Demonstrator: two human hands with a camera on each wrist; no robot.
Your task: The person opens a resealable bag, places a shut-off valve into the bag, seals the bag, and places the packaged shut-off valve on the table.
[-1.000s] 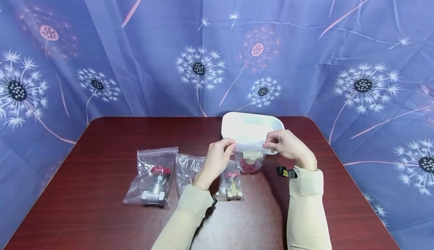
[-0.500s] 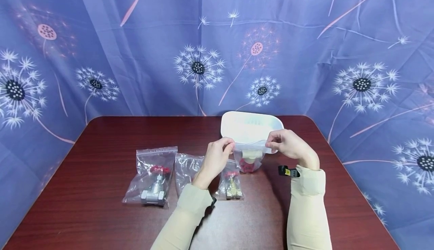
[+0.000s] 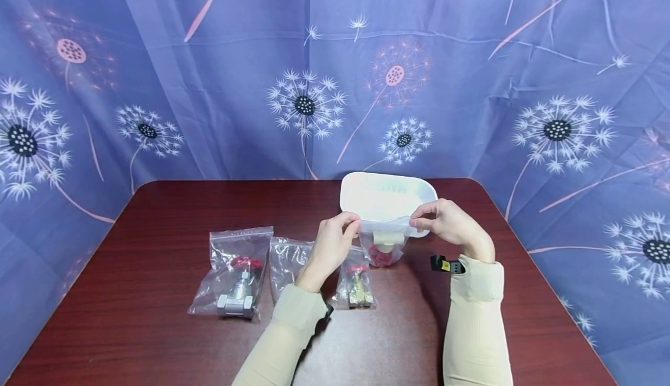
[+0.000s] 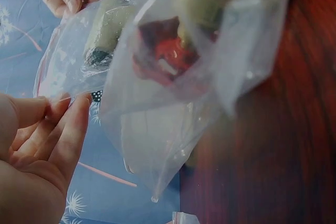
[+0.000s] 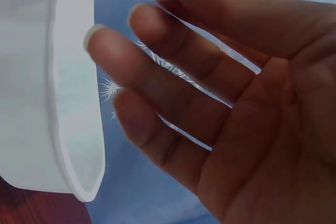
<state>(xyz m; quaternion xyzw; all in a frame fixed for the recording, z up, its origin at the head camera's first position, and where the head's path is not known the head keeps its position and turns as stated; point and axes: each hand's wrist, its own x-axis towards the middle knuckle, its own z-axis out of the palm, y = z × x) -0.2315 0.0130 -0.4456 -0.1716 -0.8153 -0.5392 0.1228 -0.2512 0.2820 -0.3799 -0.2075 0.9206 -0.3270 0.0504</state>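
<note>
A clear zip bag (image 3: 402, 253) holds a valve (image 3: 388, 238) with a pale brass-coloured body and a red handwheel (image 3: 380, 256) at the bottom. My left hand (image 3: 332, 245) pinches the bag's top edge at its left corner between thumb and fingers. At the opposite corner, my right hand (image 3: 451, 223) pinches the same edge. The bag hangs between them, just in front of a white plastic tray (image 3: 361, 194). In the left wrist view, the red handwheel (image 4: 167, 53) shows blurred through the plastic. The right wrist view has the other fingers (image 5: 152, 72) spread beside the tray wall.
On the dark red table (image 3: 131, 339) lie a bag with a silver, red-wheeled valve (image 3: 237, 301) at left, another clear bag (image 3: 285, 258) partly hidden by my left arm, and a bagged brass valve (image 3: 359, 294). A blue dandelion-print curtain (image 3: 235, 84) hangs behind.
Both hands keep their pinch on the bag's edge. My right hand has moved very slightly right relative to the tray; the head view has shifted a little. The bags on the table stay put.
</note>
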